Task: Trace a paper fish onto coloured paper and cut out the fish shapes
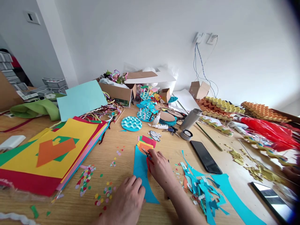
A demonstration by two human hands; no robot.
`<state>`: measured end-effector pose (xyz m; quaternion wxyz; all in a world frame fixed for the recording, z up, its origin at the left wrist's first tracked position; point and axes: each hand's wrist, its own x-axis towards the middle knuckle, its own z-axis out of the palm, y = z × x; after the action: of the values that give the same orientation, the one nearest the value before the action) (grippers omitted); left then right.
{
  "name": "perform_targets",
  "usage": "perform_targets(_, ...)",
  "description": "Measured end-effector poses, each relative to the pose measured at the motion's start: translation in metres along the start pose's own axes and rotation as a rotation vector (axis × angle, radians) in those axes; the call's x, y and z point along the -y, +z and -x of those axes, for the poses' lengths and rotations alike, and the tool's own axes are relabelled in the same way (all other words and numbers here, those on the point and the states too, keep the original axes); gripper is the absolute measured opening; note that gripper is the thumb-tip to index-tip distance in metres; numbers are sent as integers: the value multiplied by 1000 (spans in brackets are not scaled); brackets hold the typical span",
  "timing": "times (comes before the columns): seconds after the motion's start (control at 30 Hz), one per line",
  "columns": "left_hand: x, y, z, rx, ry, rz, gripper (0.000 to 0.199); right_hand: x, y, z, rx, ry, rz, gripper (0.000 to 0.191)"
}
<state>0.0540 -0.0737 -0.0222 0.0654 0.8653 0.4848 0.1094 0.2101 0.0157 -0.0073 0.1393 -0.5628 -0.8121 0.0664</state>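
Observation:
A piece of blue paper (141,168) with one curved edge lies on the table in front of me. My left hand (130,198) grips its left edge, fingers bent and pressed together against the sheet. A pair of red-handled scissors (148,160) is in my right hand (161,167), fingers wrapped round the handles. Their tips point up and left over the top of the blue sheet, beside small orange, yellow and red paper pieces (150,141). Right of my forearm is a heap of blue paper scraps (206,190).
Stacked coloured sheets (86,126) lie at left, with paper dots (85,179) nearby. Behind stand a glue bottle (157,119), blue wavy discs (131,123) and a grey flask (191,118). A black phone (206,157) lies at right; another person's hand (292,173) shows at the far right.

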Motion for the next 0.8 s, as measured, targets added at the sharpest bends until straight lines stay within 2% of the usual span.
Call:
perform_targets(0.23,0,2,0,7,1,-7,3,-1,5,-1,-14,7,16,24)
perform_targets(0.57,-2,-3,1,7,-41,29,2,-10,11,-4,-74,72,-217,25)
perform_targets(0.67,-1,-2,0,9,-50,42,2,-12,11,-5,-95,159,-440,26)
perform_targets(0.8,-2,-1,0,13,-63,56,3,-11,7,-8,-134,244,-907,35)
